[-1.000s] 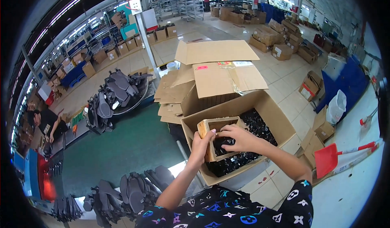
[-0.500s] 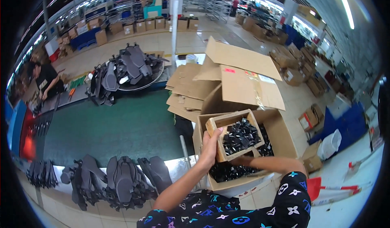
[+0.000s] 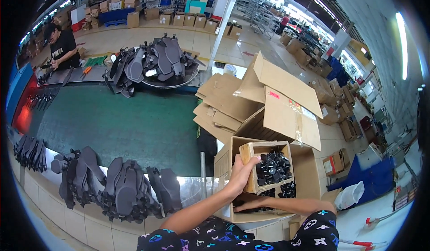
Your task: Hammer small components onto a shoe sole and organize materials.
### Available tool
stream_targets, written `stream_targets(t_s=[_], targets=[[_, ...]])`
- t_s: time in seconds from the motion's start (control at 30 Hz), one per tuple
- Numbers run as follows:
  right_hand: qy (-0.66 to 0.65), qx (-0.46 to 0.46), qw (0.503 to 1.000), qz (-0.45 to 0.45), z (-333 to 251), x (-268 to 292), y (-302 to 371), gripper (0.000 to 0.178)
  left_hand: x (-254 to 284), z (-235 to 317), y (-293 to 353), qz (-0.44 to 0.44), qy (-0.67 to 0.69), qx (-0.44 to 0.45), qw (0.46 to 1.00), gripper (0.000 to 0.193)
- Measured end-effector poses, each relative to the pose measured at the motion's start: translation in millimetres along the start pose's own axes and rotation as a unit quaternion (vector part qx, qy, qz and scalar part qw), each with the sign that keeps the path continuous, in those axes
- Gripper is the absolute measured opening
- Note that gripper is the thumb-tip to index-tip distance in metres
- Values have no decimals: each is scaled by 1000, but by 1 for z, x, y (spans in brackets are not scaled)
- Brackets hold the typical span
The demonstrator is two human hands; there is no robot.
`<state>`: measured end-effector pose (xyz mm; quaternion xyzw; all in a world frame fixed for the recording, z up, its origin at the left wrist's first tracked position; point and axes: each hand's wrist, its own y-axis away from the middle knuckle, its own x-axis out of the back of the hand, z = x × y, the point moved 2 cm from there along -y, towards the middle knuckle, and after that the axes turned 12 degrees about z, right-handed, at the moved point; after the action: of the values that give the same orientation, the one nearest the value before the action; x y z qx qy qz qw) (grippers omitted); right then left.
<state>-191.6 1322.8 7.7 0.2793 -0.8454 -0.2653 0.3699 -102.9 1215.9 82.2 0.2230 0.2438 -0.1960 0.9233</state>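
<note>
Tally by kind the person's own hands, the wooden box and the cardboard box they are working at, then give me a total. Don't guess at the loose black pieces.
Hands: 2 (left hand, right hand)
Wooden box: 1
Cardboard box: 1
Total: 4
The small black pieces overlap too much to count.

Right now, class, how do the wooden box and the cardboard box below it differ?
Size: the wooden box is smaller than the cardboard box.
Material: the wooden box is pale wood, the cardboard box brown card.
Handling: the left hand grips the wooden box, while the right hand reaches into the cardboard box.
Shared: both have open tops and hold small black pieces.
</note>
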Motion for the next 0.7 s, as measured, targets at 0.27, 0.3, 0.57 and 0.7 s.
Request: stream_targets(t_s=[0.27, 0.3, 0.57, 0.7], targets=[[-9, -73, 994, 75, 61, -21, 21, 75, 5, 1, 11, -8, -57, -2, 998, 55], [-41, -69, 993, 86, 82, -15, 30, 72, 2, -2, 9, -10, -45, 1, 999, 55], [-257, -237, 818, 458, 71, 82, 168, 33, -5, 14, 3, 8, -103, 21, 994, 60], [-139, -36, 771, 621, -7, 114, 185, 26, -7, 8, -2, -25, -142, 43, 989, 57]])
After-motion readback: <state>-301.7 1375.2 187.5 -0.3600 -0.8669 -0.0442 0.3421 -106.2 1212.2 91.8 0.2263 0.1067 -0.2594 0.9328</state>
